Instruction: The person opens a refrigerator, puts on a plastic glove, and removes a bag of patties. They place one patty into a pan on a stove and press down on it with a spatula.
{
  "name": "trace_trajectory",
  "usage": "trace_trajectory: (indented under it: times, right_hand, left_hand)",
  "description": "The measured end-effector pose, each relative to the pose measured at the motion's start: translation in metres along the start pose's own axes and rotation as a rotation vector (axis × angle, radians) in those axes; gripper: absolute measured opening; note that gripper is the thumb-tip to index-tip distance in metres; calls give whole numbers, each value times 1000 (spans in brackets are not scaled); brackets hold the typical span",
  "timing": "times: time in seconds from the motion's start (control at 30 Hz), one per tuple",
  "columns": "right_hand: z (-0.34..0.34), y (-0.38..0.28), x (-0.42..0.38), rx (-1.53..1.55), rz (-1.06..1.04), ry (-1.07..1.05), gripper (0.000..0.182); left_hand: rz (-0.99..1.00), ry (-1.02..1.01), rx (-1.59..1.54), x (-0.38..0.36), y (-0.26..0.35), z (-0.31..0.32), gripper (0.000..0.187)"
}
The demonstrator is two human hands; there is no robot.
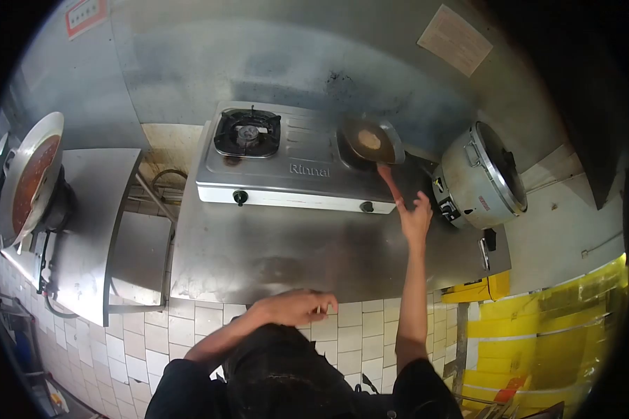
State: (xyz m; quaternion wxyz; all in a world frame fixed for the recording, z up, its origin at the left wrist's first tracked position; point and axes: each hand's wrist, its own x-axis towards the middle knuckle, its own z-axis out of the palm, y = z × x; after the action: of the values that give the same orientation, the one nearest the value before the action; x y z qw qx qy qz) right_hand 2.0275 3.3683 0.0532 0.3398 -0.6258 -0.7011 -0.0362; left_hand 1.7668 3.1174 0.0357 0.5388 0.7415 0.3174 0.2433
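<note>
A dark frying pan (357,151) sits on the right burner of the two-burner gas stove (307,150). Inside it lies a pale, roundish piece of food (369,140). The pan's reddish-brown handle (388,183) points toward me. My right hand (416,218) is at the tip of that handle, fingers spread rather than wrapped round it. Low in front of my body, near the counter's front edge, hovers my left hand (299,308); its fingers are loosely bent and apart, with nothing in them.
A large rice cooker (468,181) stands right of the stove. The left burner (247,133) bears no pan. On the far left, a wide wok (33,181) with red-brown contents stands over another burner. The steel counter (293,244) runs before me; yellow sheeting (538,349) hangs at right.
</note>
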Motion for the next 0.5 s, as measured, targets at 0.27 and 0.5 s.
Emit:
trace_trajectory:
  times: [0.27,0.5]
  right_hand:
    - [71,44,84,1330,871,-1263,50]
    - [67,15,101,1617,977,-1314,23]
  left_hand:
    - [-171,40,-180,27,-4,-20,38]
    - [-362,194,-206,72,-13,-1,37]
